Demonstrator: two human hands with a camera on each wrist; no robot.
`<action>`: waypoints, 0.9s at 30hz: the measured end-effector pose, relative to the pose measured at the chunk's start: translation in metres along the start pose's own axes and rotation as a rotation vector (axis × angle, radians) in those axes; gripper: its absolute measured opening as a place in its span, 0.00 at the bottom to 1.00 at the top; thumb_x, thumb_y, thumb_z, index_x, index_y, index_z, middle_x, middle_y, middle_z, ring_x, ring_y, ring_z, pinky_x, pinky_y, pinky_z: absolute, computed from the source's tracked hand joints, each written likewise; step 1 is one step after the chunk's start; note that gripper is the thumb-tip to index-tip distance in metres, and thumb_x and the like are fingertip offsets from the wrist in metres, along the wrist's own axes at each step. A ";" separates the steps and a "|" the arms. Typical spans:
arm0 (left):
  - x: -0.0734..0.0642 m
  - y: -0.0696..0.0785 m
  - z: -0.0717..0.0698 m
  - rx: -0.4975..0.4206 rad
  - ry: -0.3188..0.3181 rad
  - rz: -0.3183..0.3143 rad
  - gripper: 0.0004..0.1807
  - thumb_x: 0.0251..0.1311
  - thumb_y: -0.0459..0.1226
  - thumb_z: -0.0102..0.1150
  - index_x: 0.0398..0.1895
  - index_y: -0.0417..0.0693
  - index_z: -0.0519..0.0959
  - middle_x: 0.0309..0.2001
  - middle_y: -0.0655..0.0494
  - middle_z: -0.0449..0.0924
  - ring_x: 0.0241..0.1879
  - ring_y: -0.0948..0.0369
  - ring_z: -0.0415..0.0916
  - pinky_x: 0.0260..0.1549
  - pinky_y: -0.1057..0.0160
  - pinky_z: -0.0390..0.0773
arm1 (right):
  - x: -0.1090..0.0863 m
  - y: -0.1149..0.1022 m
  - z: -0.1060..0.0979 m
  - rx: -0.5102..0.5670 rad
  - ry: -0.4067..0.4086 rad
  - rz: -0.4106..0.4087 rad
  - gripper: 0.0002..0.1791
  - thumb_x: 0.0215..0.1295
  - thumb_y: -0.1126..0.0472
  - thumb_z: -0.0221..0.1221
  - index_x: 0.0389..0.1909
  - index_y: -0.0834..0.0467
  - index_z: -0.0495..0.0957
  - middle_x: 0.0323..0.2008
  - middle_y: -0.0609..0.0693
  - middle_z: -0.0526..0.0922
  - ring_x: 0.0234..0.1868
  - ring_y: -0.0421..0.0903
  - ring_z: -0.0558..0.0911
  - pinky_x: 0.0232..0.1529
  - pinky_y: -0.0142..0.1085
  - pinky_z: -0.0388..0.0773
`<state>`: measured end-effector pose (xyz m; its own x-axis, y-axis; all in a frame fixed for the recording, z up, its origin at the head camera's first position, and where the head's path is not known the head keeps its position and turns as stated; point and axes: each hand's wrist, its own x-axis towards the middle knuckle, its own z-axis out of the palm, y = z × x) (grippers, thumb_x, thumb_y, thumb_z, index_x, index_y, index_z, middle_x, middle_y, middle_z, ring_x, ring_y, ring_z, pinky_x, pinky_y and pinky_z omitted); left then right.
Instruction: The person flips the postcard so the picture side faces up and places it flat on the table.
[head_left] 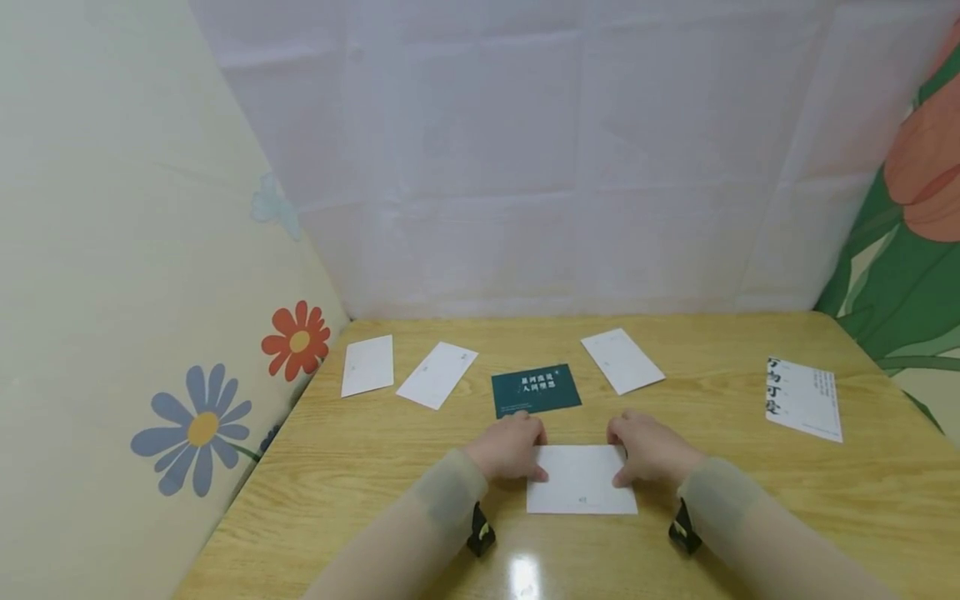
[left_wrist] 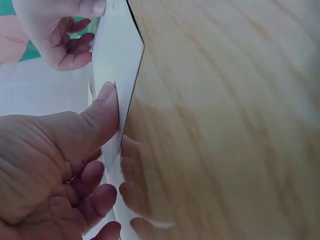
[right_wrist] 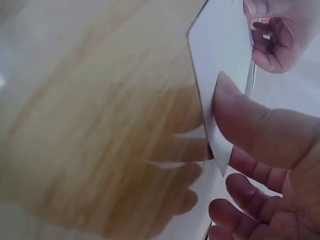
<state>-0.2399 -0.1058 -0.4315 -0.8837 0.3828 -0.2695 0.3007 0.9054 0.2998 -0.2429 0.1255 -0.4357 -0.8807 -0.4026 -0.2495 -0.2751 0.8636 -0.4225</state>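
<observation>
A white card (head_left: 582, 479) with a small mark near its front edge is held between both hands, low over the wooden table. My left hand (head_left: 510, 447) pinches its left side, the thumb on the upper face and fingers behind the edge. On the opposite side, my right hand (head_left: 651, 450) grips it in the same way. Both wrist views show the card (left_wrist: 117, 50) tilted, its near edge close over the glossy tabletop. Just beyond the left fingers lies a dark green card (head_left: 536, 390) with white lettering.
Two white cards (head_left: 367, 365) (head_left: 437, 375) lie at the back left of the table (head_left: 337, 500). Another white card (head_left: 622, 360) is behind the right hand. Farther right sits a card with black characters (head_left: 804, 400). A white cloth (head_left: 480, 167) hangs along the back edge.
</observation>
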 end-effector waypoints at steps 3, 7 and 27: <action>0.001 0.000 0.001 0.016 0.009 0.007 0.21 0.47 0.51 0.73 0.42 0.57 0.77 0.39 0.62 0.70 0.39 0.61 0.67 0.44 0.60 0.71 | 0.000 0.000 0.000 0.019 0.005 0.004 0.24 0.43 0.59 0.76 0.40 0.53 0.75 0.38 0.49 0.71 0.37 0.46 0.71 0.43 0.42 0.73; 0.002 -0.001 0.002 -0.001 0.012 0.022 0.20 0.48 0.50 0.73 0.41 0.56 0.76 0.38 0.64 0.73 0.37 0.62 0.69 0.42 0.61 0.71 | -0.001 0.000 0.000 0.086 -0.012 0.023 0.25 0.43 0.60 0.75 0.42 0.54 0.74 0.38 0.48 0.74 0.38 0.46 0.73 0.46 0.45 0.74; 0.002 -0.010 0.004 -0.198 -0.009 -0.021 0.20 0.46 0.47 0.75 0.40 0.54 0.78 0.37 0.63 0.76 0.36 0.61 0.71 0.43 0.60 0.73 | -0.002 0.008 0.001 0.218 -0.098 0.023 0.21 0.52 0.61 0.71 0.46 0.54 0.73 0.42 0.48 0.76 0.42 0.46 0.73 0.51 0.48 0.71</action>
<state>-0.2434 -0.1135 -0.4392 -0.8854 0.3668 -0.2854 0.2051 0.8594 0.4684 -0.2430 0.1333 -0.4395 -0.8411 -0.4201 -0.3406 -0.1561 0.7916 -0.5908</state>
